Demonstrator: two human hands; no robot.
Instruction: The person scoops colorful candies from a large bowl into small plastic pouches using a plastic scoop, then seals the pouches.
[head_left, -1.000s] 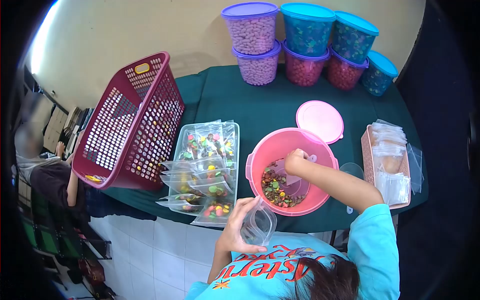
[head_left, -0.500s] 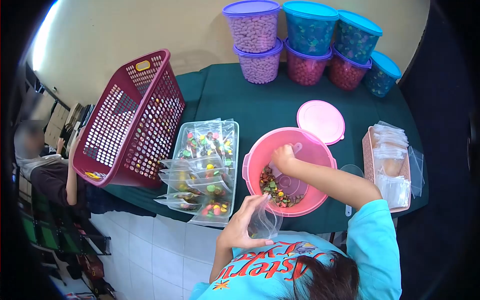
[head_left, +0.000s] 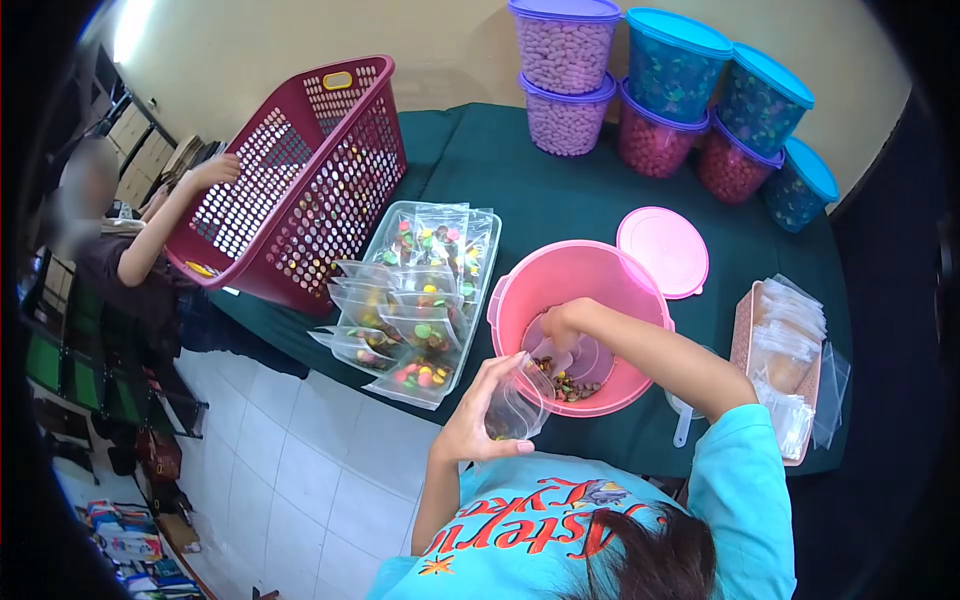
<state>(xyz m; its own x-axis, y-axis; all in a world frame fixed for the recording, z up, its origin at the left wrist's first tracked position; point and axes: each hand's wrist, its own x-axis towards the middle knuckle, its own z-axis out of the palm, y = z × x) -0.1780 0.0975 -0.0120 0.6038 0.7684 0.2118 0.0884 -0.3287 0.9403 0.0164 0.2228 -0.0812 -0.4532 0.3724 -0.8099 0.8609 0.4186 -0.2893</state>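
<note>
My left hand [head_left: 478,415] holds a clear plastic bag [head_left: 515,402] upright at the near left rim of the pink tub [head_left: 505,300]; a little of something dark lies at the bag's bottom. My right hand [head_left: 568,325] reaches down inside the tub, its fingers closed on a pale scoop [head_left: 562,358]. Colourful candies [head_left: 572,388] lie on the tub's floor, beside and below the scoop. To the left, a tray [head_left: 492,232] carries several filled clear bags [head_left: 425,325].
A maroon basket [head_left: 335,200] stands at the left, with a co-worker's hand [head_left: 213,172] over it. Lidded tubs [head_left: 655,90] line the back. A pink lid [head_left: 662,252], a box [head_left: 743,340] of empty bags and another scoop [head_left: 683,425] are on the right.
The view has shifted, moving the tray and basket upward in the frame. My right hand sits lower inside the tub with the scoop. The co-worker's hand has come over the basket.
</note>
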